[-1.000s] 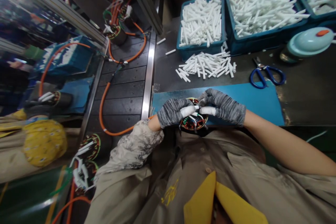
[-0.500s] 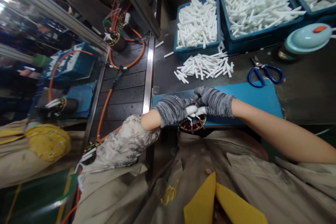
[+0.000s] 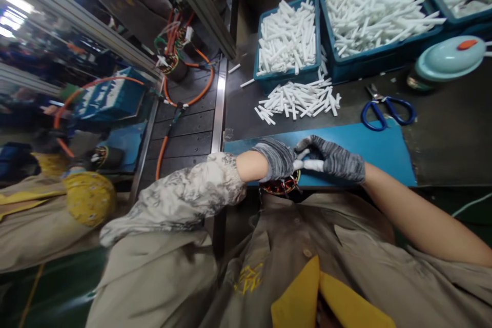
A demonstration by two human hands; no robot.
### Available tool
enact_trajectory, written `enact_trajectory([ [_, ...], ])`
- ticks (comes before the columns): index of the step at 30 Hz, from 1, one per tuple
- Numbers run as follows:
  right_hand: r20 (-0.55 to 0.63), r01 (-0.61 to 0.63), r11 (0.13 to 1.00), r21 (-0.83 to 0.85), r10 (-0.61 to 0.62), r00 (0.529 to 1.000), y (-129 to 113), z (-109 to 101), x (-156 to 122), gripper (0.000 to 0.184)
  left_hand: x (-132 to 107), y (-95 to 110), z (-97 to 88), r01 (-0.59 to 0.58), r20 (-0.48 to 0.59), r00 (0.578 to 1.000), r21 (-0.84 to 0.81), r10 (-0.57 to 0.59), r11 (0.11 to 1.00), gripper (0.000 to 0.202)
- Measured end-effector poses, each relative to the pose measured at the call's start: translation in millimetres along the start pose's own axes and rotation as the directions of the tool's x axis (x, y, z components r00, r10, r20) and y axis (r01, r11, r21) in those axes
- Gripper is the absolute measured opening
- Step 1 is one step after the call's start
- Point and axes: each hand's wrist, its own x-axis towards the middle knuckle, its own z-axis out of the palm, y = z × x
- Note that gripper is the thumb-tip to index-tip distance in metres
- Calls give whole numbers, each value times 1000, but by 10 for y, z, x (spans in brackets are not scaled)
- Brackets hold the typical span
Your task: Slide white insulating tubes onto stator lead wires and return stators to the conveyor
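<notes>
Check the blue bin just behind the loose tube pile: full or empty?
Full: white tubes heap to the rim of the blue bin, hiding its floor.

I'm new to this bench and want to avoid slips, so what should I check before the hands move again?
1. Both hands gloved: ok, left hand and right hand.
2. Wound stator within reach: ok, beneath the hands at the near edge of the blue mat.
3. Stator fully visible: not ok, the left hand covers part.
4. Something pinched between the fingertips: cannot tell.
5. Scissors away from the fingers: ok, by the mat's far edge.
6. White tubes all binned: not ok, a pile lies loose.
</notes>
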Motion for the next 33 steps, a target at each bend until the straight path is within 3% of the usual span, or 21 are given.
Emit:
enact_trajectory([
  [3, -153, 35, 997, -65, -44, 987, 55, -57, -225, 38, -184, -179, 67, 4, -114, 994, -26, -6, 1000, 45],
  [6, -255, 122, 960, -252, -188, 948, 68, -27, -408, 24, -309, -458, 246, -78, -390, 921, -197, -5, 977, 65],
  [9, -53, 381, 823, -421, -442, 896, 59, 107, -393, 30, -285, -611, 473, -82, -532, 834, -382, -146, 920, 56],
  [11, 70, 477, 722, -502, -516, 854, 69, 197, -309, 40, -274, -606, 578, -73, -628, 755, -369, -191, 927, 52],
  [13, 106, 487, 669, -561, -526, 844, 91, 240, -228, 45, -325, -557, 629, -157, -737, 672, -234, -69, 959, 41],
  [15, 137, 493, 675, -550, -509, 850, 101, 226, -175, 46, -422, -508, 650, -255, -774, 625, -83, 99, 963, 31],
  [17, 170, 496, 727, -475, -477, 862, 85, 185, -139, 44, -507, -482, 667, -277, -764, 621, -7, 173, 961, 29],
  [19, 144, 439, 816, -376, -416, 898, 48, 160, -101, 39, -538, -467, 693, -217, -755, 639, 9, 149, 976, 30],
  [21, 79, 316, 918, -241, -306, 949, 10, 166, -51, 35, -515, -438, 731, -152, -744, 660, 12, 110, 988, 29],
  [23, 35, 169, 982, -78, -167, 985, -13, 194, 4, 35, -470, -385, 784, -86, -755, 651, 28, 77, 996, 26],
  [25, 20, 65, 996, 53, -66, 998, -21, 220, 55, 36, -436, -321, 853, -16, -783, 618, 65, 61, 998, 24],
  [28, 16, 16, 995, 100, -18, 1000, -30, 234, 116, 35, -418, -255, 941, 56, -807, 587, 124, 68, 991, 26],
  [30, 17, 8, 998, 62, -9, 1000, -48, 226, 146, 33, -416, -240, 951, 54, -790, 609, 121, 64, 991, 30],
  [33, 11, 4, 1000, 29, -5, 1000, -83, 207, 175, 31, -411, -231, 898, 15, -732, 679, 91, 56, 996, 37],
])
